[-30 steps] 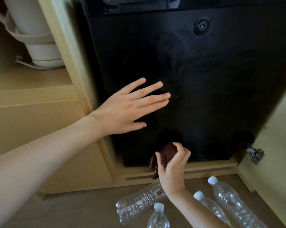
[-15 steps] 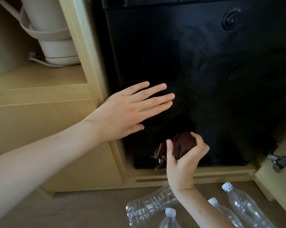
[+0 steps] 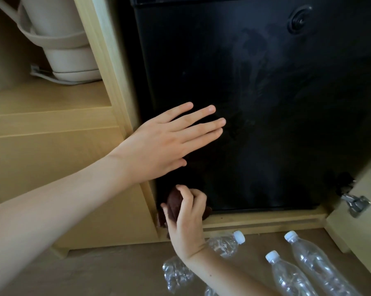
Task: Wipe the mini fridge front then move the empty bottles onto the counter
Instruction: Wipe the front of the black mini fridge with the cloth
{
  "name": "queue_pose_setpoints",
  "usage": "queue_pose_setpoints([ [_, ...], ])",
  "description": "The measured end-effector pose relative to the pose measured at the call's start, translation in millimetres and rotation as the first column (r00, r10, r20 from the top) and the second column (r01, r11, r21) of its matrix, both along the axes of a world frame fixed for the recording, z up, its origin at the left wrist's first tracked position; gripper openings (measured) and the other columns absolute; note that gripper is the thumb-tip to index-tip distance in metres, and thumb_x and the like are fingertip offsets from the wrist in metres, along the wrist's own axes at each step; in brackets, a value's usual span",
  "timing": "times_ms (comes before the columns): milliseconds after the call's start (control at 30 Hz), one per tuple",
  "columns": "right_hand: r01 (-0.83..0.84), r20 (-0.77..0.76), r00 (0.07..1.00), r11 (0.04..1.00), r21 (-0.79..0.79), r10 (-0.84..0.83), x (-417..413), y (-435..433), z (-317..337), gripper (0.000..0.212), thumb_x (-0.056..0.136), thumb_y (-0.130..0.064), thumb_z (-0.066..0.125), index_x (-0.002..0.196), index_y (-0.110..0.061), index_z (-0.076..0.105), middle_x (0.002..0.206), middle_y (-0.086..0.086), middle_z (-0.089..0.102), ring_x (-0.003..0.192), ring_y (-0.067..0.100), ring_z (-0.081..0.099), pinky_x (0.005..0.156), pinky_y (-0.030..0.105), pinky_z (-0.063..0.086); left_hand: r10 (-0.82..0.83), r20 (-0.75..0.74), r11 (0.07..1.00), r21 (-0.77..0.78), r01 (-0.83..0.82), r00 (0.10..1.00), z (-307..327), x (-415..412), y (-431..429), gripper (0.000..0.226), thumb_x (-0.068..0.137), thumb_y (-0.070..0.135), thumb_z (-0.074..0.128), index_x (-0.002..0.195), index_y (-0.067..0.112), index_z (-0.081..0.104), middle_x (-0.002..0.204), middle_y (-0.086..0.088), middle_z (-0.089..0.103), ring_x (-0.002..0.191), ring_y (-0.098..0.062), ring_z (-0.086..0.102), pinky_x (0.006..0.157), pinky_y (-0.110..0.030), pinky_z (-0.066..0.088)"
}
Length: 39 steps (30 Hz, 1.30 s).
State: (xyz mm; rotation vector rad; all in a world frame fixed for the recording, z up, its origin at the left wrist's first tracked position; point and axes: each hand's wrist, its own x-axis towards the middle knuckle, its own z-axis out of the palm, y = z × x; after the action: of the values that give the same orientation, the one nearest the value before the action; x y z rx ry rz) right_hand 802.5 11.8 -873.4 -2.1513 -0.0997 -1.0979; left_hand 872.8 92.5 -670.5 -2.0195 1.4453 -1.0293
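One streaked black fridge (image 3: 265, 103) stands above several empty bottles (image 3: 317, 259) lying on the floor (image 3: 95, 274), the left hand (image 3: 159, 146) flat on it, fingers straight, likely steadying, the right hand (image 3: 186, 223) clenching a cloth (image 3: 174, 201) against its lower left corner to wipe.

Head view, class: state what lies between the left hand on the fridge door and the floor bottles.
The right hand, gripping a brown cloth low on the fridge door, then the wooden ledge. Head view.
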Motion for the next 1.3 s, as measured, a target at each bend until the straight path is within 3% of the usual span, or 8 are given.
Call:
queue_pose_setpoints([
  [100, -0.072, 0.018, 0.997, 0.994, 0.082, 0.071, -16.1, -15.9, 7.0, 0.054, 0.090, -0.031, 0.070, 0.134, -0.021, 0.041, 0.119, 0.000, 0.035, 0.103, 0.025, 0.054, 0.085, 0.040, 0.056, -0.003, 0.009, 1.000, 0.001, 0.003, 1.000, -0.7, -0.9, -0.4, 0.099, 0.083, 0.040, 0.070, 0.159, 0.012, 0.014, 0.167, -0.006, 0.012, 0.154, -0.028, 0.002, 0.125, -0.047, 0.003],
  [167, -0.069, 0.058, 0.997, 0.978, 0.196, 0.058, -23.7, -35.2, 14.6, 0.054, 0.091, -0.033, 0.069, 0.135, -0.023, 0.040, 0.122, -0.002, 0.036, 0.109, 0.018, 0.053, 0.090, 0.028, 0.053, -0.019, 0.005, 1.000, -0.022, 0.020, 1.000, -1.1, -2.1, -2.9, 0.094, 0.084, 0.040, 0.070, 0.158, 0.012, 0.019, 0.166, -0.005, 0.016, 0.154, -0.028, 0.005, 0.125, -0.048, 0.004],
  [300, 0.021, 0.131, 0.989, 0.949, 0.314, -0.065, -29.3, -85.6, 33.1, 0.056, 0.086, -0.020, 0.078, 0.130, -0.014, 0.045, 0.118, 0.003, 0.039, 0.112, -0.003, 0.047, 0.094, 0.005, 0.038, -0.082, 0.016, 0.996, -0.032, 0.082, 0.997, 1.1, -3.5, -20.6, 0.087, 0.086, 0.038, 0.068, 0.156, 0.012, 0.025, 0.164, -0.004, 0.022, 0.153, -0.026, 0.011, 0.125, -0.048, 0.005],
  [567, 0.143, 0.251, 0.937, 0.923, 0.357, -0.242, -29.9, -174.1, 83.4, 0.060, 0.087, -0.024, 0.075, 0.134, -0.009, 0.041, 0.121, 0.001, 0.034, 0.111, -0.007, 0.045, 0.089, 0.005, 0.040, -0.108, 0.028, 0.989, -0.103, 0.110, 0.994, -6.1, 9.5, -48.4, 0.085, 0.088, 0.044, 0.066, 0.156, 0.013, 0.026, 0.164, -0.002, 0.020, 0.154, -0.024, 0.011, 0.125, -0.046, 0.004],
  [767, 0.172, 0.247, 0.937, 0.943, 0.283, -0.246, -8.9, -186.1, 90.5, 0.060, 0.089, -0.024, 0.074, 0.135, -0.014, 0.038, 0.122, -0.006, 0.030, 0.108, 0.003, 0.045, 0.086, 0.015, 0.047, -0.099, 0.036, 0.990, -0.101, 0.102, 0.994, -8.8, 14.8, -47.4, 0.075, 0.094, 0.047, 0.045, 0.158, 0.015, 0.021, 0.166, 0.000, 0.014, 0.155, -0.022, 0.006, 0.125, -0.045, 0.001],
  [1067, 0.225, 0.146, 0.954, 0.946, 0.234, -0.263, -17.5, -171.6, 31.9, 0.059, 0.085, -0.013, 0.077, 0.131, -0.005, 0.041, 0.115, 0.018, 0.041, 0.102, 0.004, 0.041, 0.092, 0.002, 0.036, -0.114, 0.019, 0.986, -0.122, 0.115, 0.993, -6.2, 11.9, -50.4, 0.086, 0.087, 0.044, 0.065, 0.157, 0.014, 0.026, 0.164, 0.001, 0.019, 0.154, -0.022, 0.009, 0.125, -0.045, 0.001],
  [1233, 0.168, 0.091, 0.975, 0.943, 0.286, -0.201, -31.0, -170.3, 20.6, 0.059, 0.082, -0.004, 0.080, 0.128, -0.004, 0.044, 0.115, 0.009, 0.039, 0.110, -0.011, 0.043, 0.090, 0.000, 0.036, -0.119, 0.024, 0.985, -0.123, 0.121, 0.993, -5.0, 9.7, -51.1, 0.087, 0.085, 0.044, 0.068, 0.156, 0.014, 0.028, 0.163, -0.001, 0.021, 0.154, -0.023, 0.011, 0.125, -0.044, 0.001],
  [1300, 0.149, 0.130, 0.971, 0.931, 0.332, -0.201, -35.5, -172.3, 29.6, 0.057, 0.084, -0.013, 0.079, 0.129, -0.008, 0.045, 0.115, 0.004, 0.039, 0.109, -0.008, 0.046, 0.090, 0.003, 0.038, -0.121, 0.021, 0.985, -0.125, 0.123, 0.992, -5.1, 9.8, -51.2, 0.087, 0.085, 0.043, 0.069, 0.156, 0.014, 0.028, 0.163, -0.001, 0.022, 0.153, -0.023, 0.012, 0.125, -0.045, 0.002],
])
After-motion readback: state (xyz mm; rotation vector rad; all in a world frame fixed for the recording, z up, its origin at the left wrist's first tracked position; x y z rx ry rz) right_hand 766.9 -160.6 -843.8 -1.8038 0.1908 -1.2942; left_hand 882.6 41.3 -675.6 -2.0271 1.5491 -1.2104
